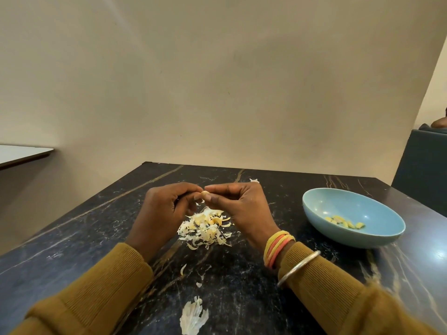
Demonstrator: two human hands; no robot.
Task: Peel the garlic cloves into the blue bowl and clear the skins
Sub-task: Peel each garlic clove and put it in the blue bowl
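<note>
Both hands meet above the middle of the dark marble table (pixel 242 286). My left hand (pixel 164 211) and my right hand (pixel 239 209) pinch one small garlic clove (pixel 205 194) between their fingertips. Directly below them lies a pile of pale garlic skins and some unpeeled cloves (pixel 205 229). To the right stands the blue bowl (pixel 338 209) with several yellowish peeled cloves (pixel 343 222) inside.
A larger clump of white skin (pixel 193 317) lies near the front edge, with a few loose flakes (pixel 183 269) above it. One scrap (pixel 254 180) sits by the far edge. A wall rises behind the table; a dark seat back (pixel 423 160) stands at the right.
</note>
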